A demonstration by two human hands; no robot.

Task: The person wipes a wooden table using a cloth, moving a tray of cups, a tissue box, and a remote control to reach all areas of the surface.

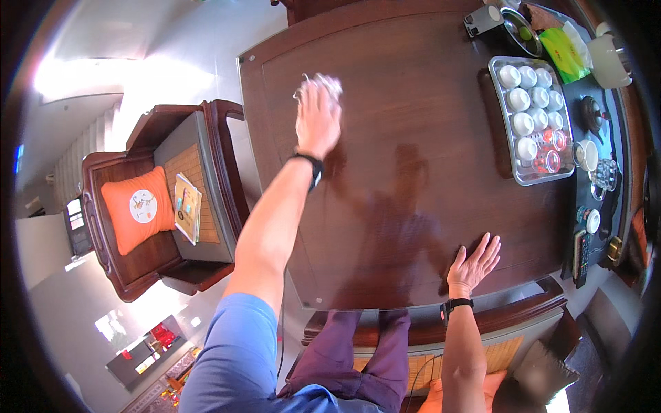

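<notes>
My left hand (317,124), with a dark band at the wrist, presses a crumpled whitish cloth or tissue (326,85) onto the dark brown table (408,77). The tabletop is glossy, seems covered by a clear glass sheet, and mirrors my figure. On the near right part of the table my right hand (472,266) rests palm down with its fingers spread, holding nothing. Beyond it, at the right side, a clear rectangular tray (545,181) carries several upturned white cups (522,124) and some red-patterned glass cups (551,161).
Along the table's right edge stand a glass pitcher (604,174), a dark teapot (593,112), a green tissue pack (565,54) and a remote control (581,258). Left of the table is a wooden armchair (139,121) with an orange cushion (139,209) and booklets (187,206). A bench (496,356) is behind my legs.
</notes>
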